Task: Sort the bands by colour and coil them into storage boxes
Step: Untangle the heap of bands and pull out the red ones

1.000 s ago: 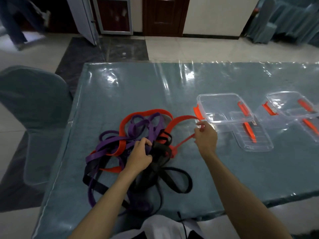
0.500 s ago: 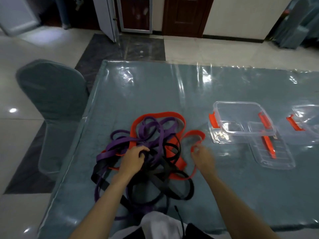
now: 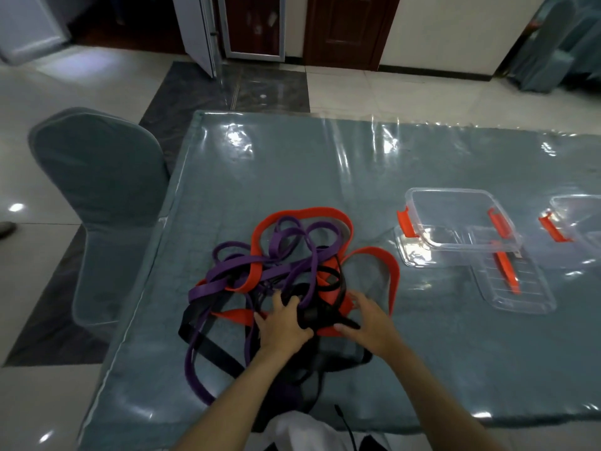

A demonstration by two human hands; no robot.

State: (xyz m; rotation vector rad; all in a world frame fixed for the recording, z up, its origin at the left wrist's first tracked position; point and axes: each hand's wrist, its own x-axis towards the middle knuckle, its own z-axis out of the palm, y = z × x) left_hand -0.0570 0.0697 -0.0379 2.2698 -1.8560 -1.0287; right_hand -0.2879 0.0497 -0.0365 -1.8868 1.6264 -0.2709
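A tangle of orange bands (image 3: 394, 272), purple bands (image 3: 227, 284) and black bands (image 3: 213, 350) lies on the table near its front left. Both my hands are in the near side of the pile. My left hand (image 3: 282, 325) has its fingers curled into a knot of black band at the middle. My right hand (image 3: 369, 320) is beside it, its thumb hooked over the same black band and its fingers lying over an orange loop. A clear storage box (image 3: 453, 192) with orange clips stands open to the right. Its lid (image 3: 523, 296) lies in front of it.
A second clear box (image 3: 582, 205) sits at the right edge of view. The table (image 3: 325, 164) has a glossy plastic cover. A covered chair (image 3: 97, 177) stands at the table's left side. A black cable (image 3: 344, 421) hangs at the near edge.
My right hand let go of the orange band it had stretched toward the box and came back left to the pile's middle. My left hand shifted slightly nearer. The view moved.
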